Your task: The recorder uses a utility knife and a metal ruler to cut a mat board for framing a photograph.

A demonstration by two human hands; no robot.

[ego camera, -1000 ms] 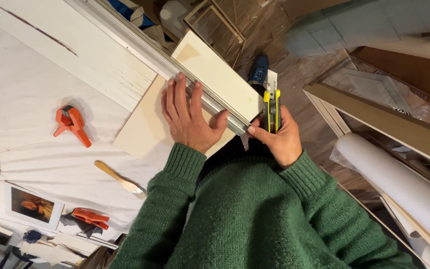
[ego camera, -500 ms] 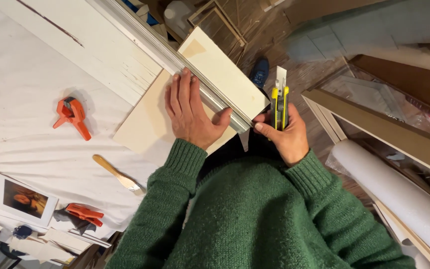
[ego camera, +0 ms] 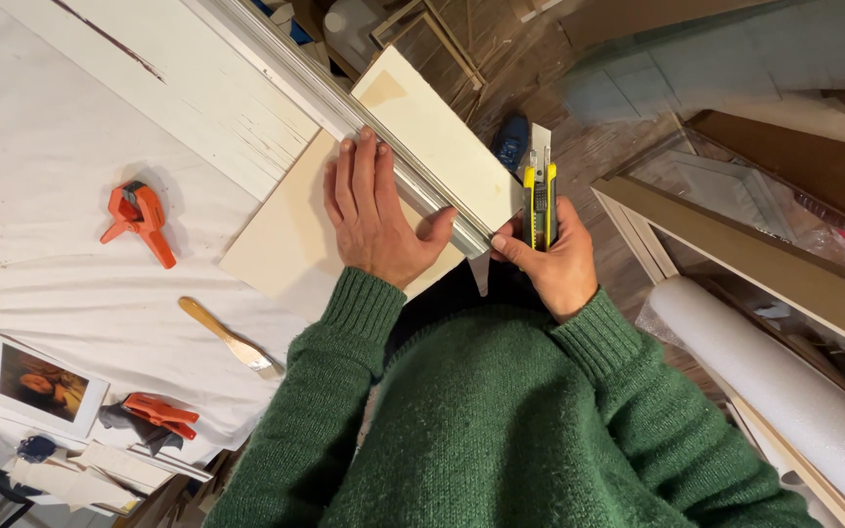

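Left hand (ego camera: pixel 376 223) lies flat, fingers (ego camera: pixel 359 166) spread, pressing a metal straightedge (ego camera: pixel 398 174) onto a pale board (ego camera: pixel 295 230) at the bench (ego camera: pixel 41 127) edge; it grips nothing. Thumb hooks over the straightedge's near end. Right hand (ego camera: pixel 552 256) has its fingers closed round a yellow-and-black utility knife (ego camera: pixel 539 196), blade out and pointing away from the body, just beside the straightedge's end and the board's overhanging strip (ego camera: pixel 442 137). Board lies partly on the white-covered bench, partly past its edge. Further left on the bench: orange spring clamp (ego camera: pixel 137 220), wooden-handled brush (ego camera: pixel 227 337), second orange clamp (ego camera: pixel 160 415), a framed picture (ego camera: pixel 43 383). White roll (ego camera: pixel 784 391) right of the person, on the floor side.
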